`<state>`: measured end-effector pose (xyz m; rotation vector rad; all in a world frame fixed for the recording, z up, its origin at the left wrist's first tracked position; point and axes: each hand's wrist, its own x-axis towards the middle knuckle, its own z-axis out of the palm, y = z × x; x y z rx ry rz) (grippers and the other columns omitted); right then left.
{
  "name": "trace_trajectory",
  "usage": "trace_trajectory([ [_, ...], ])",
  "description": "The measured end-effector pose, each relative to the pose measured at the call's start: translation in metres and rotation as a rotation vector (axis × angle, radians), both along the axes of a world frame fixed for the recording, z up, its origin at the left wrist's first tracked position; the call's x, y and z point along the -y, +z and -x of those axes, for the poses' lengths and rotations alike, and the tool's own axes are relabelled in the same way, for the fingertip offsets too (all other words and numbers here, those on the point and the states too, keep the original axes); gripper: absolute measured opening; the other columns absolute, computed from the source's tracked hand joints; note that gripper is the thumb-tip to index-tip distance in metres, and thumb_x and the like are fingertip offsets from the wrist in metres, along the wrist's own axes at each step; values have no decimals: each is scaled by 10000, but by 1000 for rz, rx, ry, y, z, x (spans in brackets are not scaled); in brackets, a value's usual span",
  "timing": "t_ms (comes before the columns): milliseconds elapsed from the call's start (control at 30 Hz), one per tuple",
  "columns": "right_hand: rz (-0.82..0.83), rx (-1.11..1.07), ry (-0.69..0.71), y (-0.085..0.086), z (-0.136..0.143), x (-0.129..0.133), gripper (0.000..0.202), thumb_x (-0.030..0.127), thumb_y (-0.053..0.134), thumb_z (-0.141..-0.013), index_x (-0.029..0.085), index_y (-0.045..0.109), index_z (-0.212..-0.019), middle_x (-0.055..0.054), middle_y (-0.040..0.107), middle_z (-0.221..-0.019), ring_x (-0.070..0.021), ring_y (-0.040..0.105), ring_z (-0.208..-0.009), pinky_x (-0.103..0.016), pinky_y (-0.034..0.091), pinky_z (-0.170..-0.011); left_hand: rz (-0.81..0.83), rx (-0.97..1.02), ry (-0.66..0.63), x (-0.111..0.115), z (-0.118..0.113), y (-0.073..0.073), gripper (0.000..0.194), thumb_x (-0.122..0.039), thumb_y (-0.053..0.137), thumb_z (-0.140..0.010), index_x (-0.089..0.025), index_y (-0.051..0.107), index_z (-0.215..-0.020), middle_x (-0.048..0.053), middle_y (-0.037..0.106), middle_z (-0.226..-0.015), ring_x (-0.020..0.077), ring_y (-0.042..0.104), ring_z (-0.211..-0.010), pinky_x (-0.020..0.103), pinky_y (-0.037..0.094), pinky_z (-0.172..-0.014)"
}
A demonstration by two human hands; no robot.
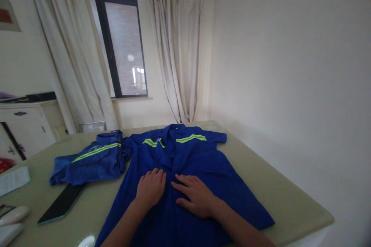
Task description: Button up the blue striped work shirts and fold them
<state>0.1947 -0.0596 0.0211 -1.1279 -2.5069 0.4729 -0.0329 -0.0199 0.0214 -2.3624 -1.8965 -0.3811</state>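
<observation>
I see blue shirt laid flat on tabletop, collar at far end. Left hand rests on front, fingers together; right hand beside, fingers spread. I judge fabric light, soft, easily creased; better hold: collar or hem corner.

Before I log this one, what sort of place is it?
Probably a room in a home, though an office is possible: long curtains flank a window, and a cabinet stands at left.

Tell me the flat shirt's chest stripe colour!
The chest stripe is yellow-green and grey, in the head view.
</observation>
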Motion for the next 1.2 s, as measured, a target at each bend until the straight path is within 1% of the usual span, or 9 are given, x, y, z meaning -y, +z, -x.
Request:
trace_trajectory([
  [100, 24, -17, -13, 0, -1, 4, 544, 503, 528, -997, 427, 418, -1524, -2, 346, -1640, -267, 340, -1497, -460, 210, -1218, -67, 27, 7, -7, -25, 8, 400, -306, 320, -1031, -173, 694, -1083, 143, 710, -1112, 296, 661, -1105, 448, 508, -936],
  [233, 15, -47, -25, 3, -3, 8, 515, 522, 596, -954, 394, 531, -1448, -17, 465, -1578, -276, 427, -1436, -424, 257, -1185, -73, 56, -154, -7, -40, -12, 405, -246, 340, -1026, -186, 620, -1313, 115, 640, -1380, 238, 560, -1315, 396, 440, -1093],
  [367, -44, -47, -205, 10, 8, -6, 354, 522, 496, -1006, 263, 737, -1030, -59, 753, -1113, -240, 667, -1043, -327, 438, -928, -49, 111, -251, 3, -37, -36, 493, -273, 314, -1031, -180, 500, -1478, 94, 506, -1554, 265, 397, -1475, 469, 376, -1177],
  [467, -93, -33, -467, 17, 29, -31, 422, 509, 468, -1016, 221, 693, -805, -76, 734, -840, -233, 671, -826, -311, 445, -751, -15, 126, -227, 14, -37, -41, 510, -297, 317, -1026, -207, 478, -1502, 69, 487, -1572, 270, 368, -1494, 493, 338, -1203],
  [633, -171, 25, -697, 12, 58, -75, 250, 367, 657, -907, 182, 647, -1076, -135, 698, -1088, -290, 639, -1033, -342, 465, -798, -2, 134, -206, 42, -41, -42, 528, -323, 374, -1000, -240, 472, -1512, 58, 495, -1567, 291, 395, -1474, 498, 327, -1206],
  [767, -111, 4, -747, -8, 56, -90, 151, 167, 539, -920, 183, 647, -1024, -120, 690, -1080, -262, 638, -1043, -336, 458, -849, 25, 121, -205, 49, -39, -27, 460, -376, 406, -998, -290, 581, -1414, 74, 612, -1452, 302, 540, -1336, 474, 450, -1093],
  [900, -75, -82, -741, -18, 47, -90, 131, 185, 525, -925, 208, 640, -985, -86, 695, -1023, -246, 646, -1015, -323, 457, -842, 113, 72, -37, 11, -43, 4, 409, -309, 290, -1032, -241, 689, -1095, 101, 754, -1079, 256, 712, -995, 403, 547, -845],
  [1000, -76, -74, -756, -15, 47, -86, 198, 240, 609, -874, 195, 627, -1066, -112, 687, -1073, -282, 642, -1043, -344, 466, -841, 139, 68, 138, -36, -47, 17, 312, -288, 398, -985, -165, 655, -1111, 139, 745, -926, 290, 727, -897, 419, 550, -771],
  [1200, -4, -120, -789, -11, 47, -85, 258, 135, 547, -823, 200, 653, -1048, -98, 713, -1050, -264, 679, -996, -322, 468, -782, 24, 212, 151, -105, -38, 10, 280, -184, 444, -914, -124, 704, -999, 230, 532, -1409, 380, 528, -1283, 524, 498, -959],
])
